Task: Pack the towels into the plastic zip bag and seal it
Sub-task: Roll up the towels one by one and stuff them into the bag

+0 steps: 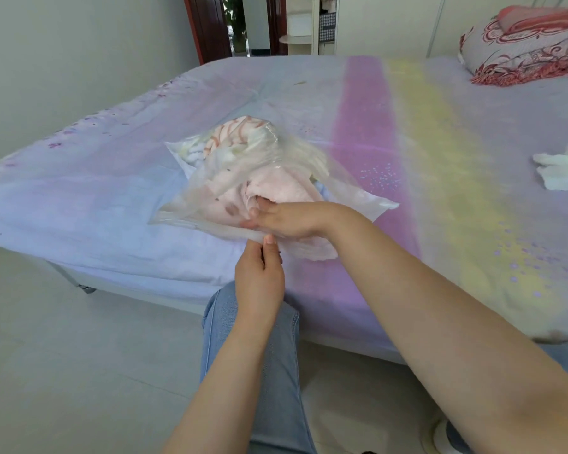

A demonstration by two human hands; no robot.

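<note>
A clear plastic zip bag (207,178) lies on the bed, its mouth facing me. Inside it sit a striped pink and white towel (233,134) at the far end and a pale pink towel (276,191) near the mouth. My right hand (286,221) reaches into the bag's mouth, fingers curled against the pink towel. Just below it, my left hand (259,276) pinches the bag's lower lip between thumb and fingers. A corner of a white towel (318,252) pokes out under my right wrist.
The bed (440,158) has a pastel sheet with pink and yellow stripes. A light green towel (561,168) lies at the right edge. Folded red-patterned bedding (522,50) is at the far right. My knee in jeans (243,339) is by the bed's edge, over a tiled floor.
</note>
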